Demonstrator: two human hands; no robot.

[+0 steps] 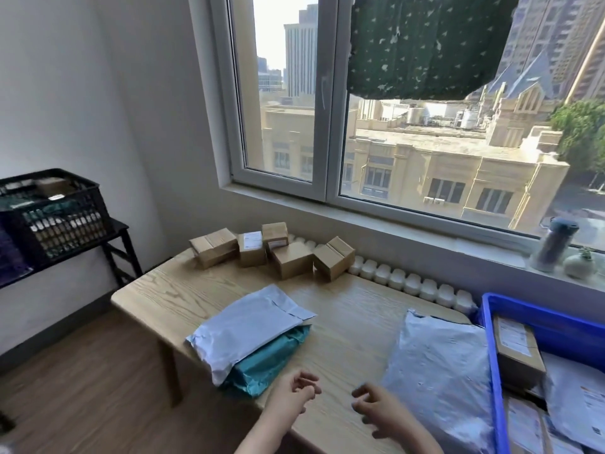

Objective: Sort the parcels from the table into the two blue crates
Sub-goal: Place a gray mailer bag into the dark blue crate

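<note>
Both hands are seen empty, fingers loosely curled: the left hand (296, 393), the right hand (379, 409). The grey crinkled plastic mailer (438, 371) lies just right of the right hand, its long axis running away from the person, beside the blue plastic crate (491, 355). The pale wooden table (343, 322) sits under a window.

A: Vantage?
B: One view only — head-worn, wide-angle, looking forward and down across the desk (343, 322) toward the window (327, 126).
A: How near?
B: Close. Both hands sit at the bottom edge; a blue crate (497, 371) is cut off at lower right.
A: Overlap?
B: No second view to share with.
</note>
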